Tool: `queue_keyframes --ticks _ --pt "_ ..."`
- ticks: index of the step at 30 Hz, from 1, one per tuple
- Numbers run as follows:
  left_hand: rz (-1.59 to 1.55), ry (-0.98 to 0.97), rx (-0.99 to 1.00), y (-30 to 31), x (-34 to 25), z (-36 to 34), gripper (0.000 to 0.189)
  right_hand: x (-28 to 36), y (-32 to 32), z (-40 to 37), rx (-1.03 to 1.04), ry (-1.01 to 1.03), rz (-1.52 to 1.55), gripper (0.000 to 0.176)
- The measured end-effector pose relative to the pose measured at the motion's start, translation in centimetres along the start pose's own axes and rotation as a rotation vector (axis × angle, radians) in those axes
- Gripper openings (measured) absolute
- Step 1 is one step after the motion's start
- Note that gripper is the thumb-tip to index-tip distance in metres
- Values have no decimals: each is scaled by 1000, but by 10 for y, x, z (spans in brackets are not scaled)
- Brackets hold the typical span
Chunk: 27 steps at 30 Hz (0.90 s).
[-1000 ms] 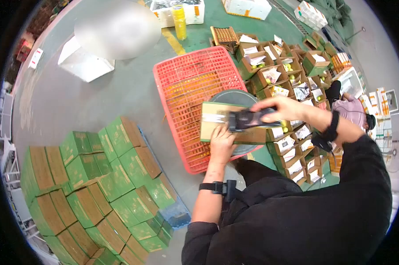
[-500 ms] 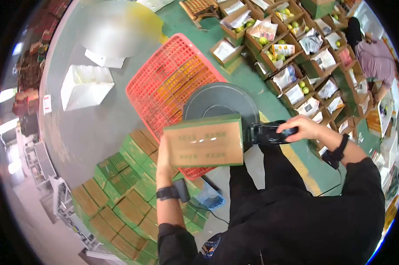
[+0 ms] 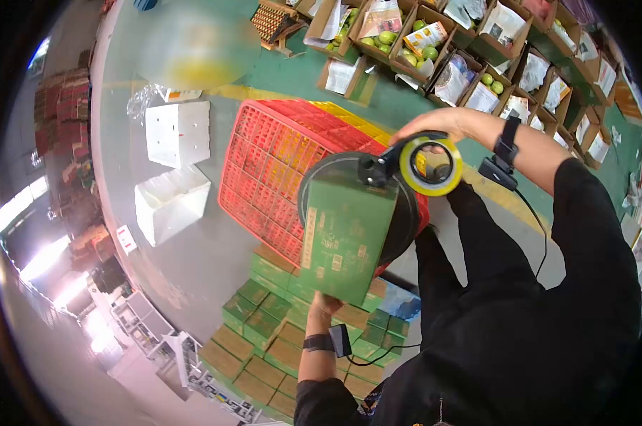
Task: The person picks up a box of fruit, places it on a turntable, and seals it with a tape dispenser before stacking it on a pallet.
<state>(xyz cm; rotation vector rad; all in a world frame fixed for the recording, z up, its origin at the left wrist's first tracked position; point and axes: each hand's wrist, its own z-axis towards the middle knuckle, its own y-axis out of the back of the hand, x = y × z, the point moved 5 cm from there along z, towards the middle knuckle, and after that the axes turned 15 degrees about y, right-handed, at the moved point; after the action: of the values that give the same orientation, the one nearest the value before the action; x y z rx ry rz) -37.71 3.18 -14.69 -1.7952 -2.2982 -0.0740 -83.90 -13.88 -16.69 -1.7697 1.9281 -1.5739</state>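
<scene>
A green cardboard carton (image 3: 349, 241) is tilted over a round dark tub (image 3: 405, 226), its printed green face toward me. My left hand (image 3: 326, 304) is closed on the carton's lower end, the fingers partly hidden behind it. My right hand (image 3: 429, 126) grips a black tape dispenser (image 3: 378, 170) that carries a yellow-edged tape roll (image 3: 407, 167). The dispenser's head is against the carton's upper edge. Behind the tub stands a red plastic crate (image 3: 260, 177).
Closed green-and-brown cartons (image 3: 264, 376) are stacked below left. Open cartons of green fruit and paper (image 3: 424, 53) line the far right. Two white foam boxes (image 3: 177, 135) stand left of the crate, and a woven stool (image 3: 275, 25) behind it. A cable hangs from each wrist device.
The carton has turned from its brown face to its green face. My right hand and the tape dispenser have moved up to the carton's far edge; my left hand has shifted to its lower end.
</scene>
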Motion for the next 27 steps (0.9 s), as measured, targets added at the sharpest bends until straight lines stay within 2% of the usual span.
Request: queue_keyframes --ticks 1,3,4,5,6,7,8,10,11,12,13,15,17,19,21,22,23,24,25,26,27 --pt "13 -2 -11 -19 -5 -20 46 5 -4 2 20 26 -22 25" --pt "417 -66 -452 -45 -26 -74 36 8 -13 11 10 31 -17 23" --pt "1030 -276 -899 -10 -59 -92 25 8 -17 17 29 46 37 23" --pt "1119 -839 -986 -6 -81 -115 31 11 -15 23 26 53 51 23" --pt "1512 -1039 -1344 -30 -85 -131 45 9 -14 30 26 53 57 23" --pt "2088 -1150 -1138 -136 -70 -142 50 5 -18 34 37 45 64 23" --pt "2588 -1358 -809 -233 -46 -157 56 6 -20 33 73 53 100 23" --pt "2937 -1241 -461 -303 -37 -130 70 11 -22 26 47 98 71 24" --pt "2910 -1327 -225 -312 -62 -127 93 14 -18 22 8 143 33 25" --pt "2808 -1343 -363 -312 -78 -129 96 10 -5 16 -71 291 -37 32" --pt "2698 -1343 -473 -310 -89 -127 98 3 2 -4 -84 292 -31 32" --pt "2146 -1236 -928 -284 -116 -138 84 -19 -2 -55 -54 225 101 37" --pt "1680 -1170 -1433 -190 -125 -120 75 -39 -5 -96 -68 205 178 42" --pt "1071 -722 -1100 -135 -93 -93 67 -76 -15 -120 -167 240 203 46" --pt "938 -643 -1249 -119 -35 -74 64 -119 -45 -111 56 172 -61 41" --pt "946 -632 -1252 -133 -17 -65 64 -141 -65 -94 68 85 60 40" --pt "636 -772 -1187 -151 -2 -66 62 -151 -84 -75 81 -2 174 39" --pt "318 -898 -1100 -159 6 -69 61 -143 -87 -60 127 -4 35 38" --pt "309 -893 -1092 -160 7 -69 61 -138 -89 -49 171 -13 -110 37" --pt "324 -874 -1028 -159 4 -71 63 -134 -92 -41 227 135 -549 38" --pt "348 -861 -959 -159 -2 -71 65 -129 -87 -47 217 135 -555 38"
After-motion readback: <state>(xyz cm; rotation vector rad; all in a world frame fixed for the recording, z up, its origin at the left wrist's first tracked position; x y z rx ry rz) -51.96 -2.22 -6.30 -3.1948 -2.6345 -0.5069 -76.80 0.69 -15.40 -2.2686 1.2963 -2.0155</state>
